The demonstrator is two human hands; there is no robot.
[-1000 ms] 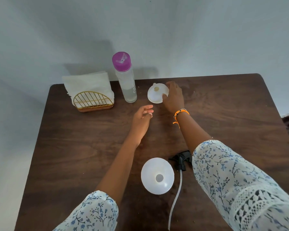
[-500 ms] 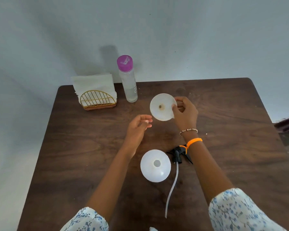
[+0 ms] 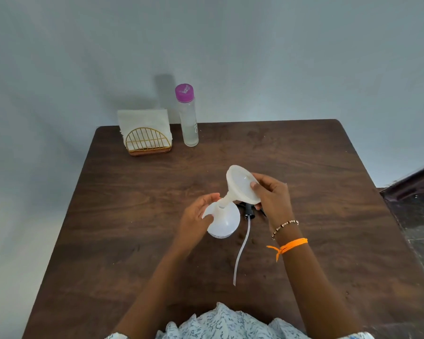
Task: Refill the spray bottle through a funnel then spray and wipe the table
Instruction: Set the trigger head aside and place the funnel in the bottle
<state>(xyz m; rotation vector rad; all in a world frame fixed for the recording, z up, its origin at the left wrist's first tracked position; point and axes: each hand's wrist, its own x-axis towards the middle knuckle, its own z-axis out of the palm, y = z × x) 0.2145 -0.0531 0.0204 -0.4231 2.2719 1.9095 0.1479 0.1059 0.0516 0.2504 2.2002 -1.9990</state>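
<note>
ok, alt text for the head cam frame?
A right hand tilts a white funnel, its spout at the neck of a spray bottle gripped by the left hand on a dark wooden table. The spray head lies beside it; a purple-capped bottle and napkin holder stand behind.

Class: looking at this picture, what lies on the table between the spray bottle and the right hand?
The black spray head with its tube, seen in the head view, lies between the spray bottle and the right hand.

Soft, even light; the bottle (image 3: 188,116) casts a faint shadow on the wall (image 3: 279,57); surface (image 3: 328,192) edges bow.
</note>
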